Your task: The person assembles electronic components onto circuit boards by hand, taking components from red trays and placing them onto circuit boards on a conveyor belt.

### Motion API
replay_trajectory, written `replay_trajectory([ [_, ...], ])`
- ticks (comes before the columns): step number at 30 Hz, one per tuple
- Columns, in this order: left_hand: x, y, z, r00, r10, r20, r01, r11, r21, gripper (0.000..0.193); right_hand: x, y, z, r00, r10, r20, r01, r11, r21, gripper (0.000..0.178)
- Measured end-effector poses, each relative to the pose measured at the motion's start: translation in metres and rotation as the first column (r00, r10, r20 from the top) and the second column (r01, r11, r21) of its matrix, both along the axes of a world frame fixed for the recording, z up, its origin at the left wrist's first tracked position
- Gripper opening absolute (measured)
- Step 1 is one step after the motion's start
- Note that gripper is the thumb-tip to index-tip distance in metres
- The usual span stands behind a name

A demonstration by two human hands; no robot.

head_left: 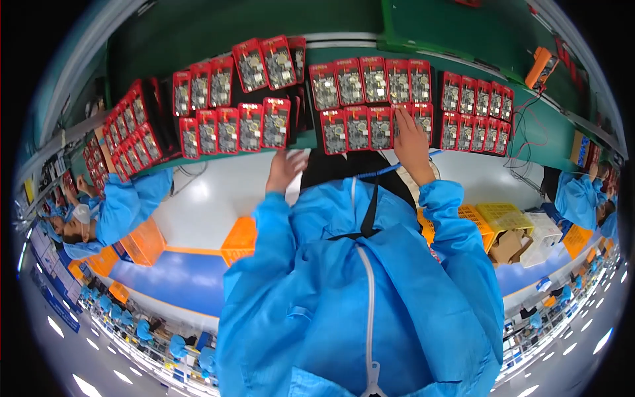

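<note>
Rows of red-framed circuit boards with grey and silver parts lie along the green bench (254, 161). My right hand (413, 142) reaches over the near row of the middle group, fingers stretched out and lying on a red-framed board there, partly hiding it. Beside it sits another board (380, 128) of the same row. My left hand (286, 171) is at the bench's front edge, fingers apart and slightly blurred, with nothing in it. Just beyond that hand lies the nearest board (275, 124) of the left group, tilted a little.
Two boards (251, 65) sit askew and higher at the back of the left group. At right, an orange handheld meter (541, 68) trails thin leads (529, 135) over the bench. Orange and yellow crates (504, 217) stand behind me. A co-worker in blue (132, 205) sits at left.
</note>
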State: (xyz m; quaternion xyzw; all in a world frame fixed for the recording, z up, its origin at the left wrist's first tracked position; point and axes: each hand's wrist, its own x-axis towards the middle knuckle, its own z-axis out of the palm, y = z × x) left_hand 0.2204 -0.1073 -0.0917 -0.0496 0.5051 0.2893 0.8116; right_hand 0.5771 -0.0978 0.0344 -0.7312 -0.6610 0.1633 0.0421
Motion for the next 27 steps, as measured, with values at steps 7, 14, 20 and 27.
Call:
replay_trajectory([
  [7, -0.119, -0.024, 0.116, 0.612, 0.671, -0.418, -0.596, 0.739, 0.313, 0.046, -0.005, 0.027, 0.002, 0.992, -0.048, -0.118, 0.065, 0.986, 0.151, 0.038],
  [14, -0.181, 0.08, 0.127, 0.415, 0.623, -0.663, -0.249, 0.779, 0.576, 0.05, -0.082, 0.078, 0.008, 0.956, -0.063, -0.285, 0.132, 0.965, 0.228, 0.026],
  [20, -0.226, 0.128, 0.062, -0.02, 0.33, -0.944, 0.444, 0.849, 0.288, 0.046, -0.197, 0.102, -0.018, 0.548, -0.274, -0.79, 0.1, 0.96, -0.263, 0.032],
  [27, -0.21, 0.173, 0.055, -0.006, 0.203, -0.979, 0.582, 0.797, 0.162, 0.049, -0.209, 0.096, -0.022, 0.291, -0.474, -0.831, 0.305, 0.869, -0.389, 0.031],
])
